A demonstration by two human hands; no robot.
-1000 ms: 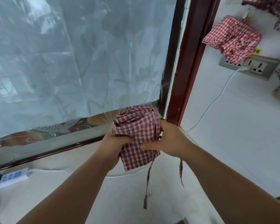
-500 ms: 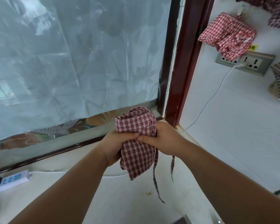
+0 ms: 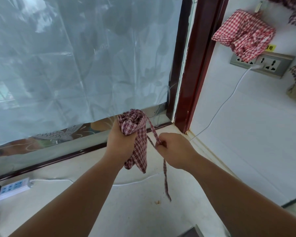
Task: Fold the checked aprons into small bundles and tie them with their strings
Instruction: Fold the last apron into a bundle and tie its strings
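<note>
Checked apron, dark red and white, bunched mid-frame, its middle hidden inside the left hand gripping it. At three o'clock, right hand pinches its string, tail dangling toward six.

cam: head-worn, wide-angle | faces: forward and down | range: close | views: one

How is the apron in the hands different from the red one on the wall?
The held apron is dark maroon; the wall apron is brighter red. The left hand grips the held apron and the right hand pinches its string; the wall apron hangs untouched. Both are checked.
</note>
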